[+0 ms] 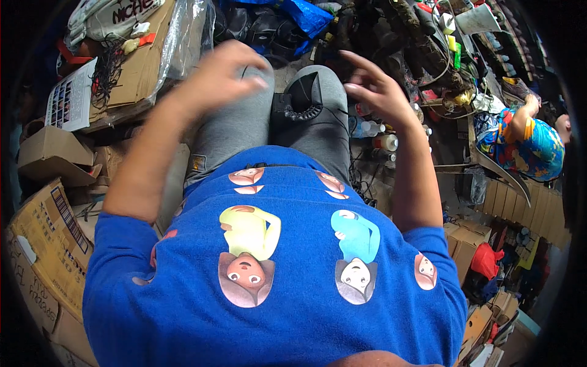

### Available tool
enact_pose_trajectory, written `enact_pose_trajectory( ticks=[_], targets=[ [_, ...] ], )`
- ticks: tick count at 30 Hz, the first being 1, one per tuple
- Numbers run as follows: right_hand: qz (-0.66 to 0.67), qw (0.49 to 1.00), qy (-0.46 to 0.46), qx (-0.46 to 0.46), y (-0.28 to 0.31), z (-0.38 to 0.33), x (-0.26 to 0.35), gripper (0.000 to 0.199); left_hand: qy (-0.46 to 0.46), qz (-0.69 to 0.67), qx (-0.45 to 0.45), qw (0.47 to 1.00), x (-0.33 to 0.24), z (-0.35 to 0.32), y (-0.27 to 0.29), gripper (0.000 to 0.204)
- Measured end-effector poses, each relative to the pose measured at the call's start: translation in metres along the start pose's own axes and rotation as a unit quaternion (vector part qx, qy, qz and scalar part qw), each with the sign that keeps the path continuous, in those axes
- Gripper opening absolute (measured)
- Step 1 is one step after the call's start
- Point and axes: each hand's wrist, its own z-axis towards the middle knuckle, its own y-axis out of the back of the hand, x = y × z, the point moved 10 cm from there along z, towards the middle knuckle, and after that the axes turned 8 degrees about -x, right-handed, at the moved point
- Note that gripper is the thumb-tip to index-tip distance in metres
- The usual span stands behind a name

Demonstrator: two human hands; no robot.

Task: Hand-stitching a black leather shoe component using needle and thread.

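Note:
My left hand is over my left knee, smeared by motion. Its thumb and fingers point right; whether something thin is between them I cannot make out. My right hand is raised beside my right knee with fingers apart and nothing visible in it. Between the two hands, a black piece rests on my right thigh. It looks like a shoe upper, with a pointed flap and a gathered, ridged edge. Neither hand touches it. A thin dark cord runs from near it toward the right.
Flat cardboard with a tangle of black cord lies at the left, above an open carton. Plastic bottles stand right of my thigh. Black shoes and a blue plastic bag are ahead. Another person sits at the far right.

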Motion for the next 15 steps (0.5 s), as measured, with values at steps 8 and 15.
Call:
enact_pose_trajectory(
  ticks=[8, 15],
  targets=[
    [-0.199, 0.979, -0.024, 0.023, -0.036, 0.011, -0.023, 0.030, -0.080, -0.005, 0.132, 0.988, -0.027, -0.001, -0.108, 0.023],
    [-0.091, 0.991, -0.080, -0.057, -0.036, -0.008, -0.059, 0.030, -0.057, -0.043, 0.185, 0.980, -0.030, -0.005, -0.117, 0.022]
  ],
)
